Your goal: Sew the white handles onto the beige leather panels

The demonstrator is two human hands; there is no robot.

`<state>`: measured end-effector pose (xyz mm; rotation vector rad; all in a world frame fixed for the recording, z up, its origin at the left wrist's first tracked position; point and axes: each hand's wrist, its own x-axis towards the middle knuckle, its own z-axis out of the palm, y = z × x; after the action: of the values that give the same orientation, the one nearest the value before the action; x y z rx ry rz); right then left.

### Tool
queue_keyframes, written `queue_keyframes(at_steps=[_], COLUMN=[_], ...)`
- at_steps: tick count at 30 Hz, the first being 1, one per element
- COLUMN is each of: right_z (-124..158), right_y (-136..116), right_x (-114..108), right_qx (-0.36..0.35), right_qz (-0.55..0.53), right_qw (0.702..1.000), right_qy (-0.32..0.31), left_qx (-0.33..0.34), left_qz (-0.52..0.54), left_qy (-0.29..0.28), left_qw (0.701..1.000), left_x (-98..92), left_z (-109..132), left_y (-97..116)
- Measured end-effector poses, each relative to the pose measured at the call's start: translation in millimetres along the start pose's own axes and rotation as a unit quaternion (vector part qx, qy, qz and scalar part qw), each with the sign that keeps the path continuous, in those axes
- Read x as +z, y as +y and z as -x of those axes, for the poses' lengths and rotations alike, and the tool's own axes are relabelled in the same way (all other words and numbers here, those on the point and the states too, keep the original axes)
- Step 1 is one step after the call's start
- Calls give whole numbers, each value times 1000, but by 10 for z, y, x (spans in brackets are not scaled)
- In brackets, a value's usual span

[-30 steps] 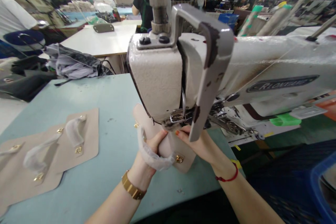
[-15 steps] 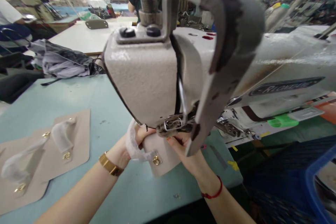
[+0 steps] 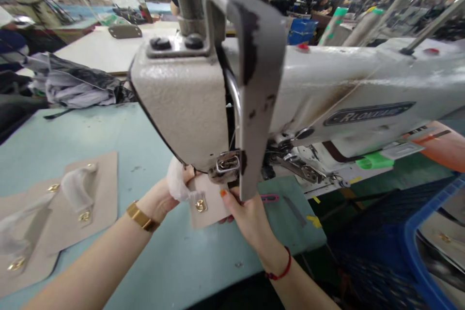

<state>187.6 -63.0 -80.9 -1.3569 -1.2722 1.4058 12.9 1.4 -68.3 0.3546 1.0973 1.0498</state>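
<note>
Looks like the step in hand is lining up the beige panel (image 3: 215, 203) at the sewing machine (image 3: 181, 116); it's right under the front of the head, just above the table (image 3: 160, 264). The right hand (image 3: 249, 218) has a proper pinch on it, thumb on top and fingers underneath. The left hand (image 3: 163, 198) is at the other side with the wrapped handle (image 3: 176, 181) arching over it, but the head hides some fingertips, so can't tell if that grip is pinching or just pressing. Next move, imo, calls for steady, even guiding, with the handle and gold fitting (image 3: 200, 205) clear of the machine's metal parts.
</note>
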Motion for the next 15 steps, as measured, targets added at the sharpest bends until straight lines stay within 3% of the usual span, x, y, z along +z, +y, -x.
queue_keyframes(at_steps=[3, 5, 9, 11, 15], right_z=[93, 150, 241, 268, 284], right_y=[64, 106, 124, 96, 51], right_x=[33, 50, 55, 46, 29], right_qx=[36, 40, 34, 28, 25], right_qz=[-71, -103, -136, -127, -108], right_qw=[997, 994, 989, 991, 993], right_qy=[-23, -25, -43, -42, -38], left_qx=[-5, 48, 113, 111, 88], left_qz=[22, 89, 148, 129, 43], left_qy=[-28, 13, -25, -12, 78], left_qw=[999, 995, 982, 985, 992], left_x=[-151, -206, -51, 84, 194], left_z=[236, 440, 715, 741, 712], left_y=[-321, -630, -1127, -1192, -1065])
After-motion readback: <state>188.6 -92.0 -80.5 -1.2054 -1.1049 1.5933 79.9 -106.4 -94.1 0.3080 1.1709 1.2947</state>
